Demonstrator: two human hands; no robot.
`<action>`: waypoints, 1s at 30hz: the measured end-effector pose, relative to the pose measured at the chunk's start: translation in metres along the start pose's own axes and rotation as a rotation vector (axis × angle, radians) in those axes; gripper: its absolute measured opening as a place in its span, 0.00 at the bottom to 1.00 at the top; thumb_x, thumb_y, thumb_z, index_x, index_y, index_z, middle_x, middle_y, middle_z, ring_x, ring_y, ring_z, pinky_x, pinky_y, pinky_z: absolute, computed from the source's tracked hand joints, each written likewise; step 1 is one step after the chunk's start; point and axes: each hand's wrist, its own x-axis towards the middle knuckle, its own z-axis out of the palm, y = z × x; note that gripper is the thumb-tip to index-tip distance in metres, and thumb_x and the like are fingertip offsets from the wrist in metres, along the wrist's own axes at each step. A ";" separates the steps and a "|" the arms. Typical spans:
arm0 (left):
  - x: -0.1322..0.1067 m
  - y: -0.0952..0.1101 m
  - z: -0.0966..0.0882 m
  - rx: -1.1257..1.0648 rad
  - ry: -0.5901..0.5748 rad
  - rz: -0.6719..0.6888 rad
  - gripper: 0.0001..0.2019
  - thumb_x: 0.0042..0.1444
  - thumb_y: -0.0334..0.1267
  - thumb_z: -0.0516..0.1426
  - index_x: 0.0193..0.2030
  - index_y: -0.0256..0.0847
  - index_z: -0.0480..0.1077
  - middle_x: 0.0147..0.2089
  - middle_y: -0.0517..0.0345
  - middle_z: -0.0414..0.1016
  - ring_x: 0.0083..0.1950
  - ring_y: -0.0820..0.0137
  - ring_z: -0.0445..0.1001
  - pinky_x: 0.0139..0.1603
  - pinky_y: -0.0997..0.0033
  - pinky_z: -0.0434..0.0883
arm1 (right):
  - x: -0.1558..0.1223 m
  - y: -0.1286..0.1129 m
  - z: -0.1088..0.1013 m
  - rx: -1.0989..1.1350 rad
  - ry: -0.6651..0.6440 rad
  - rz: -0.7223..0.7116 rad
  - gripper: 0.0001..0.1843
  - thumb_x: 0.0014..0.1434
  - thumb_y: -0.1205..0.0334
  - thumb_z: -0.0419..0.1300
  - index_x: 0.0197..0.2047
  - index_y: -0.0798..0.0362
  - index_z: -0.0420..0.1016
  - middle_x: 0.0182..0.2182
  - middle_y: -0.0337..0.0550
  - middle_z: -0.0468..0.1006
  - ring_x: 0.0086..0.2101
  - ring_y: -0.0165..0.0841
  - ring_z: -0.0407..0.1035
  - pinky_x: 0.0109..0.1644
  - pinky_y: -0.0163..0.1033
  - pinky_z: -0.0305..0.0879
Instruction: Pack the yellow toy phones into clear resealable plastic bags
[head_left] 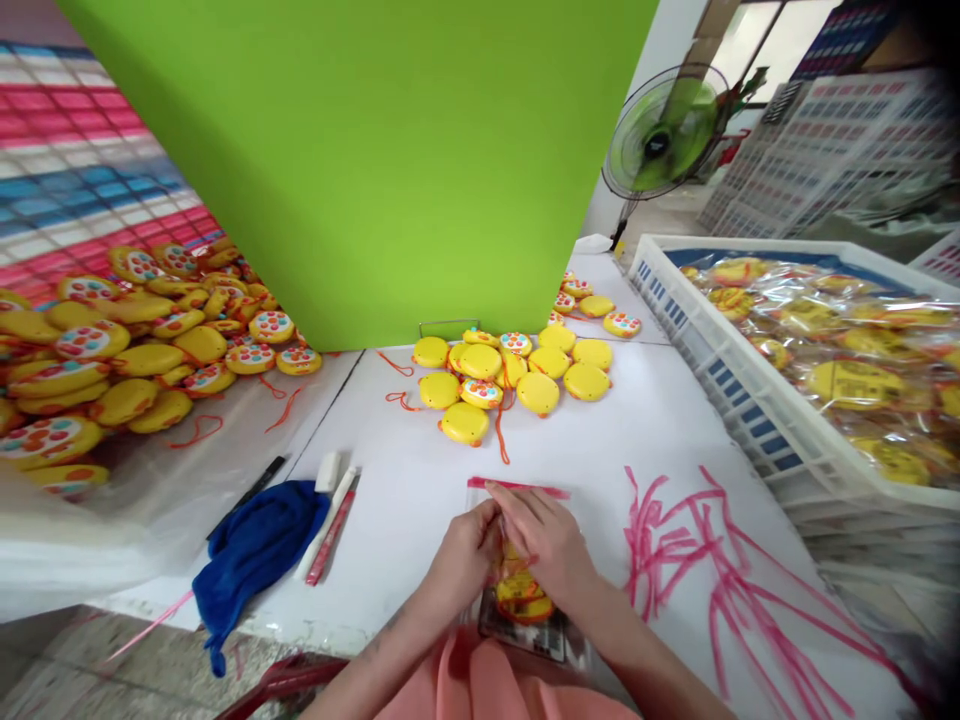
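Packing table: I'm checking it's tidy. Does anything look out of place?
A tangle of loose pink cord sprawls across the white table right of the right hand, and orange string trails from the yellow round toys; both look stray.

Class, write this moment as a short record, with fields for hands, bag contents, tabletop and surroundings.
hands: left hand and right hand both on a clear plastic bag with a red top strip
bag contents: round yellow toy
tabletop: white tabletop
surroundings: loose round yellow toys with orange cords; crumpled blue cloth; white plastic crate of bagged toys; pink strips
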 end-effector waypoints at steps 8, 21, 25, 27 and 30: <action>0.003 -0.021 -0.002 -0.056 -0.026 -0.118 0.15 0.62 0.43 0.50 0.49 0.40 0.71 0.44 0.52 0.79 0.42 0.65 0.75 0.43 0.67 0.70 | -0.009 0.049 -0.015 0.243 0.204 0.585 0.11 0.56 0.65 0.53 0.43 0.53 0.70 0.31 0.41 0.78 0.22 0.28 0.67 0.25 0.32 0.63; 0.009 -0.048 -0.016 -0.448 0.034 -0.329 0.23 0.49 0.54 0.61 0.44 0.37 0.68 0.39 0.50 0.77 0.34 0.69 0.75 0.32 0.70 0.70 | -0.082 0.161 -0.085 -0.380 0.299 0.658 0.15 0.49 0.61 0.51 0.33 0.53 0.77 0.30 0.45 0.76 0.28 0.35 0.69 0.36 0.40 0.65; 0.008 -0.047 -0.016 -0.428 0.048 -0.322 0.23 0.50 0.54 0.61 0.44 0.37 0.69 0.39 0.51 0.77 0.34 0.69 0.74 0.33 0.70 0.71 | -0.086 0.164 -0.076 -0.340 0.256 0.609 0.14 0.52 0.60 0.53 0.36 0.53 0.77 0.30 0.45 0.77 0.31 0.37 0.70 0.40 0.43 0.68; 0.008 -0.044 -0.016 -0.433 0.043 -0.326 0.25 0.49 0.55 0.61 0.44 0.37 0.69 0.38 0.51 0.77 0.34 0.68 0.75 0.33 0.69 0.71 | -0.081 0.158 -0.069 -0.296 0.121 0.494 0.14 0.53 0.62 0.52 0.39 0.52 0.78 0.36 0.48 0.78 0.37 0.40 0.71 0.45 0.47 0.68; 0.008 -0.039 -0.016 -0.426 0.054 -0.330 0.26 0.48 0.56 0.62 0.44 0.36 0.70 0.38 0.51 0.77 0.35 0.67 0.75 0.32 0.70 0.71 | -0.069 0.146 -0.065 -0.285 0.062 0.440 0.20 0.53 0.67 0.52 0.47 0.49 0.76 0.51 0.50 0.72 0.50 0.45 0.66 0.53 0.55 0.63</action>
